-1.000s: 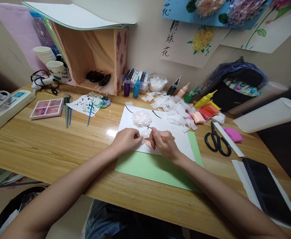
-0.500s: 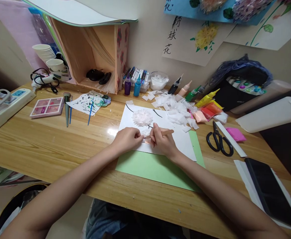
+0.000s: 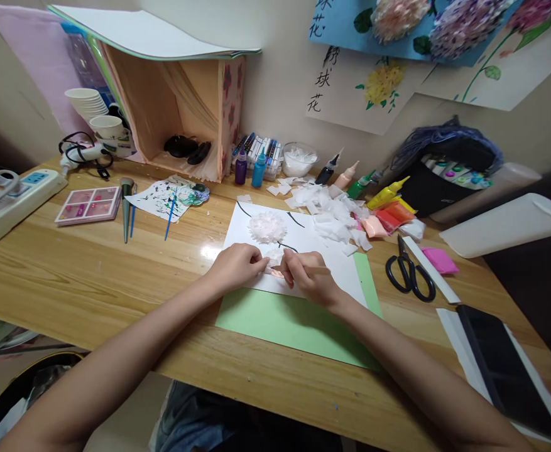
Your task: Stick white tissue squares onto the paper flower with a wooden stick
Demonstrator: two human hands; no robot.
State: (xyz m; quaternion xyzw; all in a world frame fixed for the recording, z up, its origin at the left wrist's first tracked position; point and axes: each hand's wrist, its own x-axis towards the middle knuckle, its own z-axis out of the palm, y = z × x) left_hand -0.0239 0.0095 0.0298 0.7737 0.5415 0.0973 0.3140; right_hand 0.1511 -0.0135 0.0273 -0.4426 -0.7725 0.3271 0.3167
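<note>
White paper (image 3: 336, 263) lies on a green sheet (image 3: 284, 320) on the wooden table. A fluffy pale pink paper flower (image 3: 267, 227) sits on the white paper, with black painted lines around it. My right hand (image 3: 308, 276) is closed around a thin brown stick (image 3: 320, 270), its tip pointing left toward my left fingertips. My left hand (image 3: 240, 267) rests on the paper below the flower, thumb and finger pressed together at small whitish pieces; what they pinch is too small to tell. A small peach-coloured patch (image 3: 275, 272) lies between the hands.
Loose white tissue pieces (image 3: 334, 213) lie behind the paper. Paint bottles (image 3: 259, 168) and a glass bowl (image 3: 300, 160) stand at the back. On the right are black scissors (image 3: 411, 276) and a black phone-like object (image 3: 506, 370). Brushes (image 3: 125, 210) and a palette (image 3: 88, 205) lie left.
The stick in my right hand has tilted flatter, and that hand has shifted slightly down. My left hand stays nearly in place. The camera view has shifted a little.
</note>
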